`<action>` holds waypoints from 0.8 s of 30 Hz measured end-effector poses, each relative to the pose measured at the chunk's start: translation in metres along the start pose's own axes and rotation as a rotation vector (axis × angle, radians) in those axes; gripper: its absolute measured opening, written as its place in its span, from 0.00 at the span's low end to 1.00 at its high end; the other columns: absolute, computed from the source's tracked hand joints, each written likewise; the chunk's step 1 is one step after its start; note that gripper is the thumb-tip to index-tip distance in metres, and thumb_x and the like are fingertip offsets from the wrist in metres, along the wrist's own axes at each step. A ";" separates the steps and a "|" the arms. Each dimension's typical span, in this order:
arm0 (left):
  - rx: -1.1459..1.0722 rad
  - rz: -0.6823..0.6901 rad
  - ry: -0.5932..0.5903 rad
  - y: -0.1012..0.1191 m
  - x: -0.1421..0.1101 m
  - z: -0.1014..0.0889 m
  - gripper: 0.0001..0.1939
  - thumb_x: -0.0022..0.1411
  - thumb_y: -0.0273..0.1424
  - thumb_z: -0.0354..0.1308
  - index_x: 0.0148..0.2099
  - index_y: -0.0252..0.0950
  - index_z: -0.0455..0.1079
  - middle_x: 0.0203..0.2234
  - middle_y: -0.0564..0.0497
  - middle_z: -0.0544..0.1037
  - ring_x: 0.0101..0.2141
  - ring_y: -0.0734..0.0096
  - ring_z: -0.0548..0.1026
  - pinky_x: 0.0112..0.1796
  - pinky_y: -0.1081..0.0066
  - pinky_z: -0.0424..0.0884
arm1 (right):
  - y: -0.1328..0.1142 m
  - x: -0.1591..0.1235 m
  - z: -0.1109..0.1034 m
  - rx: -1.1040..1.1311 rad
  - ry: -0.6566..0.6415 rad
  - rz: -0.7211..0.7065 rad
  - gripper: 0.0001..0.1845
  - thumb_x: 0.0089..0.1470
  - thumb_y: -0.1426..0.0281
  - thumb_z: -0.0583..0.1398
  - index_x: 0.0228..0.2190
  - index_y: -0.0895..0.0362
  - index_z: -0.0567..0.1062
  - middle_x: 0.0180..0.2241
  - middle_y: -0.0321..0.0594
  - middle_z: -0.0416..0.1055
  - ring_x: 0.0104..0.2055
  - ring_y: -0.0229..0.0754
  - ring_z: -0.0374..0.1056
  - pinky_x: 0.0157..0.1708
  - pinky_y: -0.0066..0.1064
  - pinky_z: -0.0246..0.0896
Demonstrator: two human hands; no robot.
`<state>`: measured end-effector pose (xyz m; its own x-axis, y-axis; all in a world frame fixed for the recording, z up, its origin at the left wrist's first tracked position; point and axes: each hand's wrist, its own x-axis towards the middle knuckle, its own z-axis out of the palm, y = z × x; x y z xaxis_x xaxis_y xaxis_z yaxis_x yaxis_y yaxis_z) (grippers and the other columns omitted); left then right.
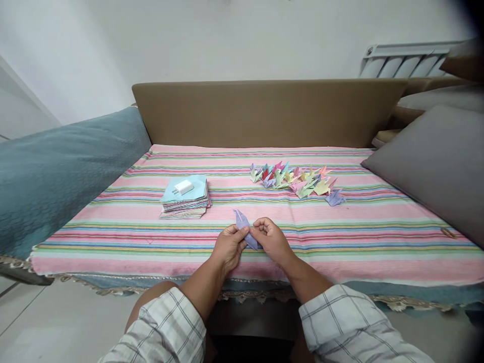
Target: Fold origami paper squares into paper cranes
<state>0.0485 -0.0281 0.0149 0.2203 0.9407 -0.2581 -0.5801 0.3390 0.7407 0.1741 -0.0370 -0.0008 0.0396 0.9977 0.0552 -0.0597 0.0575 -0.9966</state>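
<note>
- Two-handed pinch: left hand and right hand squeeze folded purple paper at view's 6 o'clock, likely to steady creases.
- Charger sits atop paper stack, 10 o'clock from hands, presumably as weight.

Clock directions run from the hands. Thumbs hide the middle of the purple paper; the left hand's fingers are partly behind it, and whether the right hand pinches it cannot be told. At ten o'clock, a white plug covers part of the paper stack. Between one and two, paper cranes overlap, partly hiding one another. At three, a brown object is too small to identify. The edge cuts off the grey cushion at two.
</note>
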 end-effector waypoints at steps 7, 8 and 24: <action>-0.038 -0.008 0.039 0.006 0.001 0.001 0.18 0.32 0.28 0.74 0.28 0.30 0.72 0.21 0.54 0.75 0.22 0.82 0.71 0.23 0.82 0.66 | -0.005 -0.001 -0.004 -0.030 -0.142 0.059 0.18 0.45 0.54 0.63 0.26 0.57 0.73 0.21 0.31 0.65 0.23 0.33 0.58 0.25 0.27 0.52; -0.032 -0.013 0.043 0.006 0.001 0.001 0.18 0.32 0.29 0.74 0.27 0.30 0.72 0.20 0.55 0.75 0.21 0.83 0.70 0.22 0.83 0.65 | -0.005 -0.001 -0.004 -0.013 -0.136 0.073 0.18 0.44 0.54 0.63 0.25 0.57 0.72 0.20 0.31 0.64 0.22 0.32 0.56 0.23 0.27 0.51; 0.056 0.023 0.013 0.009 0.002 0.001 0.19 0.33 0.33 0.73 0.25 0.30 0.70 0.17 0.55 0.72 0.19 0.80 0.69 0.24 0.78 0.66 | -0.007 -0.001 -0.004 0.082 -0.175 0.137 0.20 0.40 0.53 0.66 0.25 0.57 0.71 0.19 0.31 0.66 0.21 0.33 0.59 0.22 0.27 0.54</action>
<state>0.0441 -0.0232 0.0219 0.1969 0.9485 -0.2483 -0.5404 0.3163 0.7797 0.1785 -0.0391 0.0055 -0.1474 0.9870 -0.0634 -0.1340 -0.0834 -0.9875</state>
